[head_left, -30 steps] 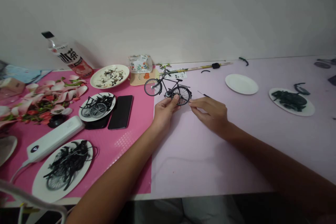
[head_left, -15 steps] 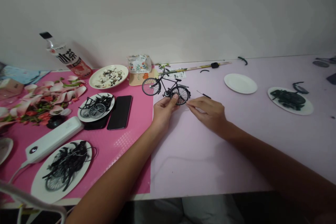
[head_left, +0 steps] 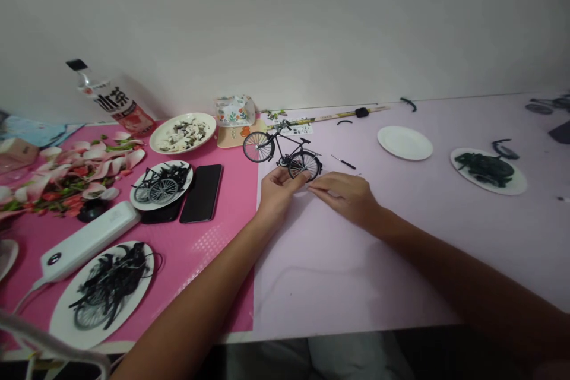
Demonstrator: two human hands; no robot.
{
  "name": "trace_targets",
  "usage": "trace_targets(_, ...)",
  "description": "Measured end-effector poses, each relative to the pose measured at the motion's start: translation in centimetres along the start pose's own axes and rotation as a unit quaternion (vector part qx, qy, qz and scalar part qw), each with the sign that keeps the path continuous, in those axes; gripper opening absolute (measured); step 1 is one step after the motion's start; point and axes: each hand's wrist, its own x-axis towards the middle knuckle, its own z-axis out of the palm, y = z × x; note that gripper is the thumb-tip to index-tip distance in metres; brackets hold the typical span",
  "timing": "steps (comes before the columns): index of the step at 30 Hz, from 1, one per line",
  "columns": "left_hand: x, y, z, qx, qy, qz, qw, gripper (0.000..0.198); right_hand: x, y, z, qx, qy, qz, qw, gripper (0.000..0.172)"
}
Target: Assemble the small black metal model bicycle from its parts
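A small black model bicycle (head_left: 291,148) is held tilted above the table, its front wheel to the left and higher than the rear one. My left hand (head_left: 279,193) grips it at the bottom of the rear wheel, thumb on the near side. Close by on the right, my right hand (head_left: 345,193) has thumb and forefinger pinched together just under the rear wheel; whatever is between those fingertips is too small to make out. A small screwdriver (head_left: 344,162) with a dark handle lies behind my right hand.
On the left stand plates of black bicycle parts (head_left: 109,285), a phone (head_left: 201,193), a white handheld device (head_left: 91,240), flower petals (head_left: 89,172), a drink bottle (head_left: 118,101) and a bowl (head_left: 182,132). A white plate (head_left: 405,142) and a plate of dark parts (head_left: 487,171) are right.
My right hand has moved slightly left, closer to my left hand under the rear wheel. My left thumb has slid lower on the wheel. The view has shifted slightly.
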Motion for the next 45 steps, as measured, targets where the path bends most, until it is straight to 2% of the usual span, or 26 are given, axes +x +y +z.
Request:
trace_targets(8,0.4,-0.5,-0.2,-0.014,-0.015,-0.021,1.000,0.035,-0.2,0.3,0.2,0.011,-0.026,0.004,1.000,0.012)
trace_targets(12,0.4,-0.6,-0.3,-0.008,-0.016,-0.033,0.999,0.035,0.0,-0.1,0.0,0.011,-0.011,-0.004,1.000,0.006)
trace_targets(14,0.4,-0.5,-0.3,-0.008,-0.015,-0.035,0.999,0.034,0.1,-0.3,-0.1,-0.007,0.009,0.017,1.000,0.010)
trace_targets(16,0.3,-0.4,-0.2,-0.009,-0.015,-0.033,0.999,0.035,0.2,-0.3,-0.2,-0.020,0.039,0.075,0.996,0.019)
trace_targets(21,0.3,-0.4,-0.2,0.001,-0.038,-0.024,0.999,0.035,-0.2,1.1,0.1,0.050,0.116,0.271,0.954,0.019)
trace_targets(23,0.3,-0.5,-0.3,0.015,-0.049,-0.018,0.999,0.035,-0.4,1.7,0.4,0.108,0.103,0.324,0.934,0.028)
trace_targets(27,0.4,-0.7,-0.4,0.056,-0.076,-0.013,0.995,0.036,-0.4,1.8,0.4,0.211,0.031,0.399,0.892,0.043)
trace_targets(30,0.3,-0.7,-0.3,0.073,-0.104,-0.012,0.992,0.036,0.0,1.2,0.3,0.257,0.008,0.424,0.868,0.043)
trace_targets(36,0.2,-0.6,0.0,0.098,-0.118,-0.002,0.988,0.028,0.3,0.9,0.4,0.285,0.034,0.468,0.836,0.047)
trace_targets(41,0.3,-0.8,-0.2,0.122,-0.122,0.012,0.985,0.034,0.2,1.3,0.4,0.295,0.018,0.461,0.837,0.044)
trace_targets(45,0.3,-0.8,-0.2,0.127,-0.109,0.008,0.986,0.034,0.2,1.5,0.5,0.323,0.017,0.466,0.824,0.043)
